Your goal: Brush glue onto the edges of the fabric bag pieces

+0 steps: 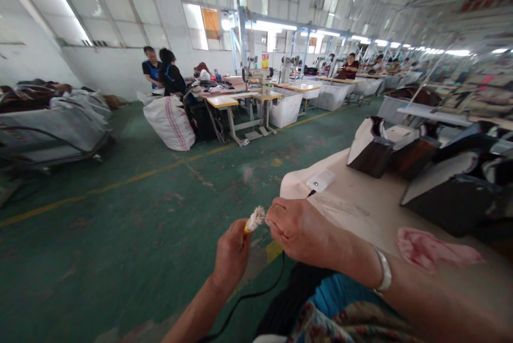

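My left hand is closed around a short yellow stick with a frayed white tip, which points up and to the right. Close against that tip, my right hand is closed in a pinch. Whatever is between its fingertips is too small to make out; a thin strand may run from the tip to them. Just beyond the right hand, a white box-shaped device with a black cable lies on the pale tabletop. A black cable also hangs below my hands.
Dark box-shaped pieces with white sides stand on the table at right, near a crumpled pink cloth. Across the green floor are a white sack, sewing tables, bins and people. A loaded cart stands at left.
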The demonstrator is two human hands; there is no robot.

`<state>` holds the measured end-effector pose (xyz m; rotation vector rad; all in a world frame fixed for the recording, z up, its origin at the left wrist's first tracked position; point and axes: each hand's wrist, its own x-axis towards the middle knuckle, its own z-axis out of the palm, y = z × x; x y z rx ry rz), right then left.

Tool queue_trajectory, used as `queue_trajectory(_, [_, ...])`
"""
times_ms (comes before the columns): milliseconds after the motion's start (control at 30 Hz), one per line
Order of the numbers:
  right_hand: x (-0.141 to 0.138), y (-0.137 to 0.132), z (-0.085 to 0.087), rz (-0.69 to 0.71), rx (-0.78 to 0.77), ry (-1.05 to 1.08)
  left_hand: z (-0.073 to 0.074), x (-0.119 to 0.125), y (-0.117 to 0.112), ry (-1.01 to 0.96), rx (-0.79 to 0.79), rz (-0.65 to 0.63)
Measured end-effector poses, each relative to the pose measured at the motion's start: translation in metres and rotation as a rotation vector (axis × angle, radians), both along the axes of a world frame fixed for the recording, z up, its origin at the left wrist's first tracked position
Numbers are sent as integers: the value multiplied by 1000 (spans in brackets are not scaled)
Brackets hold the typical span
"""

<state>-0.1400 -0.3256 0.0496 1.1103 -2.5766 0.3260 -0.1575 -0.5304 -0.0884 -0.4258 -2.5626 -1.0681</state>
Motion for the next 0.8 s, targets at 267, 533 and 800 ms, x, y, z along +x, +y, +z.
queue_trajectory(267, [-23,12,11,-180,-130,77,4,8,2,2,-3,-15])
queue_trajectory(533, [3,7,3,-52,-35,-59,1,5,8,-20,24,-9])
queue_trajectory(800, [-17,19,6,-234,-287,35,3,10,13,-77,85,-9])
